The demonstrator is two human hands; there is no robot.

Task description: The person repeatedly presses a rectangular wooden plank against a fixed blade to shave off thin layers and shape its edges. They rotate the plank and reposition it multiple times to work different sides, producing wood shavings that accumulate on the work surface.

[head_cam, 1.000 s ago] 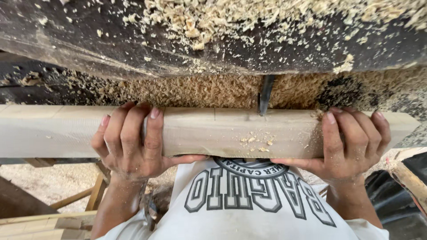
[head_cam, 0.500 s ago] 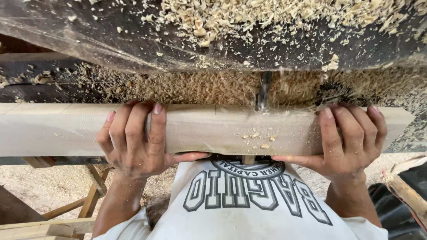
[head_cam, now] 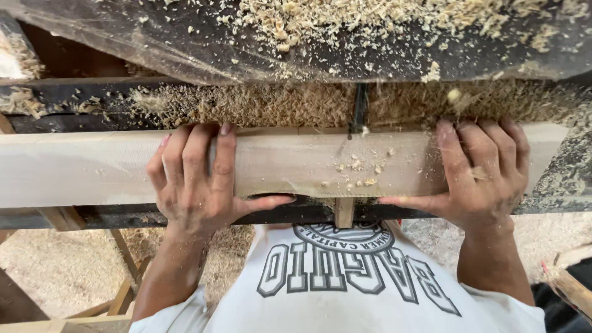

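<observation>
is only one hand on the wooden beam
No, both the left hand and the right hand are wrapped over the wooden beam, fingers on top and thumbs underneath.

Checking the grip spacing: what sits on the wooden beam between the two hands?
In the head view, between the left hand and the right hand, the wooden beam carries only scattered wood shavings; a dark blade stands just behind its far edge.
</observation>
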